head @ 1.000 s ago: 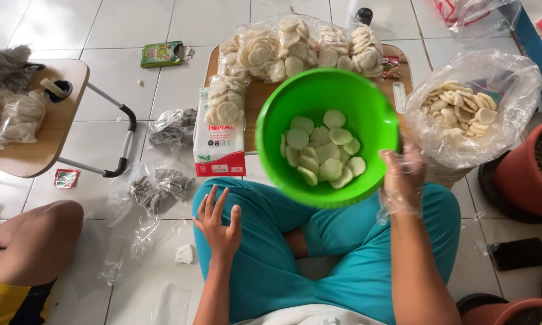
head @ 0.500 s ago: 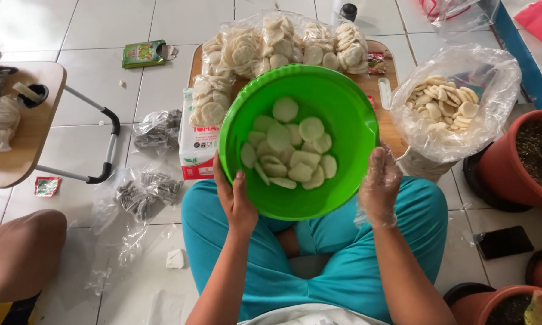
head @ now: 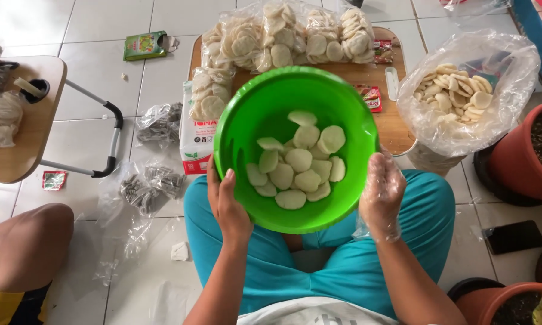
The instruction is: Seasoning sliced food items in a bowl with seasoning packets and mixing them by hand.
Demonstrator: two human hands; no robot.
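Both my hands now grip the green bowl, lifted nearer over my lap. My left hand clamps its near rim; my gloved right hand curls against its side. Pale crackers lie between my fingers.

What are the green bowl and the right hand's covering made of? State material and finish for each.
Green bowl: seemingly plastic, smooth and glossy, with an even bright colour and soft highlights on its wall. Covering on the right hand: apparently a thin clear plastic glove, crinkled and shiny, with the hand visible through it.
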